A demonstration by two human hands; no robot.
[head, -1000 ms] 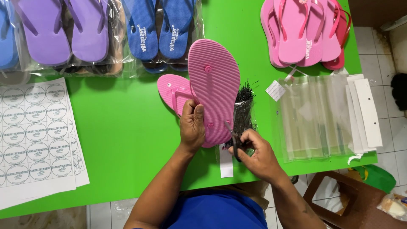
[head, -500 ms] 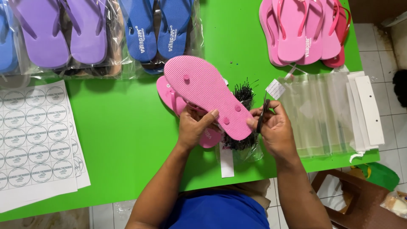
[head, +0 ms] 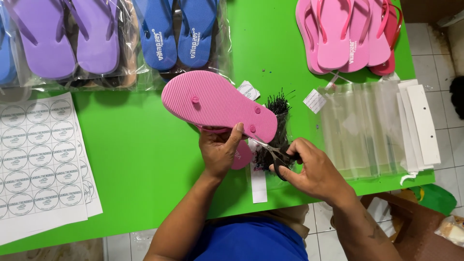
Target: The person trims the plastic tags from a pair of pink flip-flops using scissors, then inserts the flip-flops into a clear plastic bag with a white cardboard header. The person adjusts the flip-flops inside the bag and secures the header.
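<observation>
While the left hand (head: 220,152) closes its grip on a pink flip-flop (head: 217,105), sole turned up and lying almost level above the green desk (head: 135,145), the right hand (head: 311,171) clamps its grip on a small pair of scissors (head: 273,153), blades pointing at the flip-flop's heel edge, tips just beside it. Under the flip-flop, a second pink sandal (head: 240,155) peeks out, lying on the desk. Just right of the flip-flop's heel stands a bundle of black plastic ties (head: 275,128). Farther right of the flip-flop lies a stack of clear bags (head: 360,128). Beyond the flip-flop sit blue sandals in plastic (head: 176,31), with purple ones (head: 63,36) to their left. Up and to the right of the flip-flop, more pink sandals (head: 345,34). Well left of the flip-flop, sheets of round stickers (head: 41,159).
</observation>
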